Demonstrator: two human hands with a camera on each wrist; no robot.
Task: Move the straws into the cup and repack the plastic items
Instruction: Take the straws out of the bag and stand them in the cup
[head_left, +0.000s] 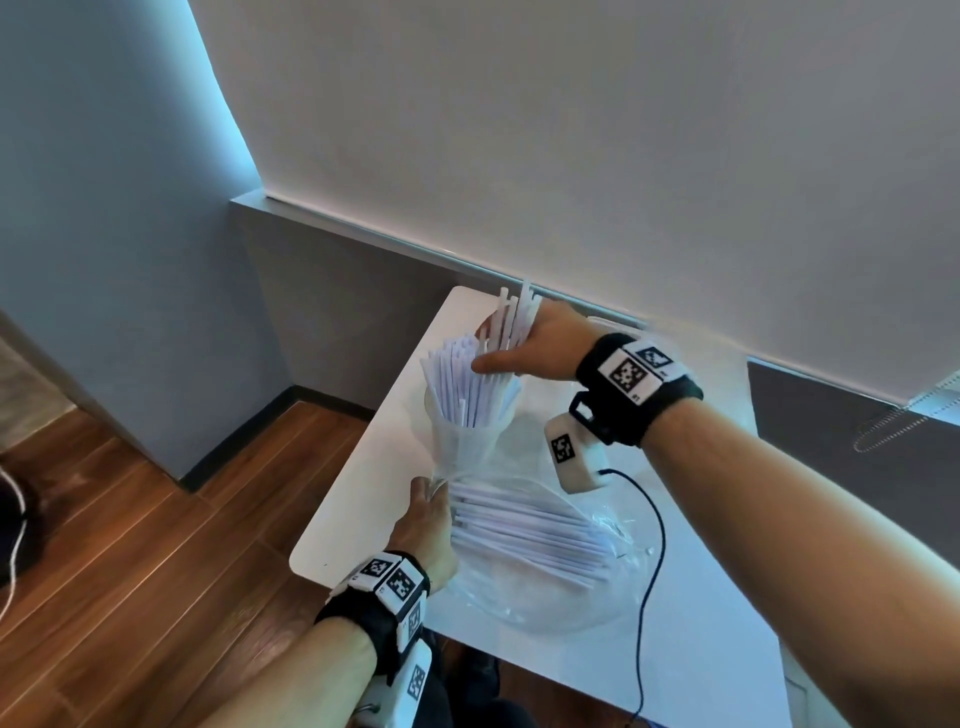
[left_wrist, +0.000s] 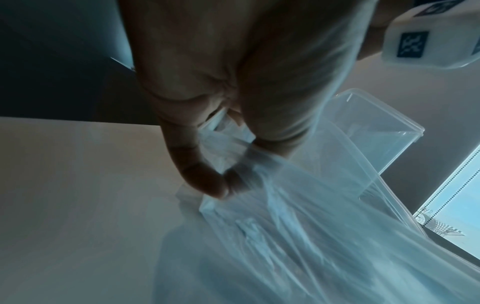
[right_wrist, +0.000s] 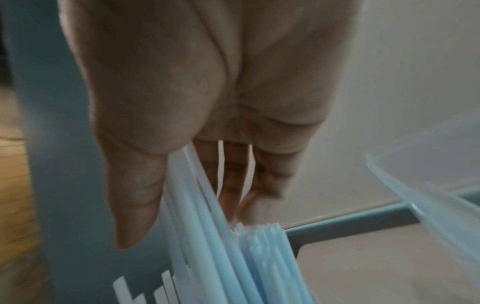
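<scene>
White plastic straws sit bunched in my right hand, fingers and thumb curled round them just above the clear plastic cup, which stands on the white tabletop already crowded with upright straws. My left hand pinches the gathered neck of the thin clear plastic bag, thumb and forefinger closed on it. More straws lie fanned inside that bag on the tabletop. A clear rectangular plastic container stands just beyond.
</scene>
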